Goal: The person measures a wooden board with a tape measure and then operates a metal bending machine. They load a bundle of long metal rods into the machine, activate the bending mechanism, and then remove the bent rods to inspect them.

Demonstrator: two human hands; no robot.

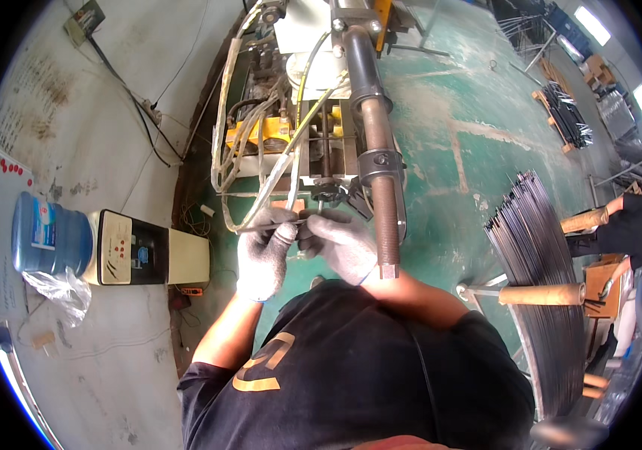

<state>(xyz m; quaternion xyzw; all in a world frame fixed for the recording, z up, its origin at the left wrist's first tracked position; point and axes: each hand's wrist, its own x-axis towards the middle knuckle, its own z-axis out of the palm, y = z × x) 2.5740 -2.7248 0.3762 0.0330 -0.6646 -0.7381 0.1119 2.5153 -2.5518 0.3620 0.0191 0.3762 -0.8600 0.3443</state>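
This is a metal-working shop: a worn green-painted concrete floor (pixel 478 135) carries a heavy machine with yellow parts and looping pale hoses (pixel 261 135), fronted by a thick rusty threaded steel shaft (pixel 378 157). Long bundles of thin dark steel rods (pixel 538 247) lie on racks to the right, more stacked farther back (pixel 567 112). A white water dispenser with a blue bottle (pixel 88 244) stands against the stained grey wall (pixel 73 112)

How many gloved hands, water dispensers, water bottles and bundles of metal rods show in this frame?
Gloved hands: 2, left hand and right hand
Water dispenser: 1
Water bottle: 1
Rod bundle: 1 nearby
Total: 5
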